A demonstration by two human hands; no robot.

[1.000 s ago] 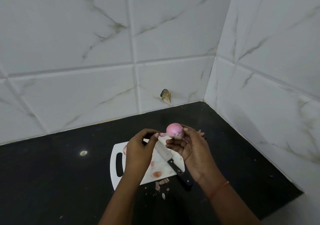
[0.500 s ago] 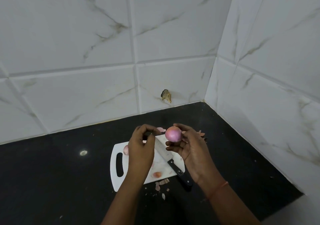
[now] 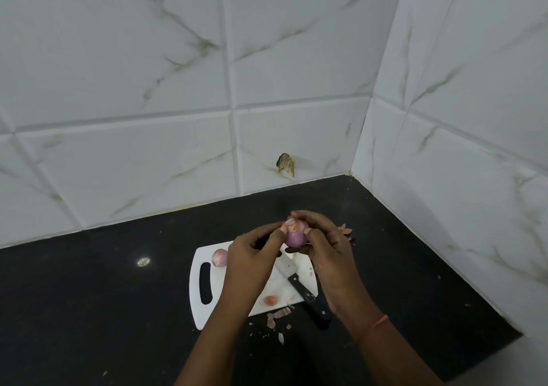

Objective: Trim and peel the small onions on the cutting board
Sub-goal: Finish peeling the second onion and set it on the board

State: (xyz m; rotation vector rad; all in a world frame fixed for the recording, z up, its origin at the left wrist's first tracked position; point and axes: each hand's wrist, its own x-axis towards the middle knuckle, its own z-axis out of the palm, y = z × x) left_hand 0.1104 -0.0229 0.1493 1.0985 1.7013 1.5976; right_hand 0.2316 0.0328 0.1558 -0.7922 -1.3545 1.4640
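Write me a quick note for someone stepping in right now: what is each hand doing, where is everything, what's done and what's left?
Right hand holds the onion above the board. Left hand pinches at its top, at a bit of skin.
Knife lies on the board, handle over its near edge.
A second onion sits at the board's far left corner; a small piece lies near the front edge. Skins litter the counter.
Done: the held onion looks mostly peeled.
Left: finish it, then the second onion.

No legible text, label or number anywhere.

head view looks forward and down, close above the counter corner.
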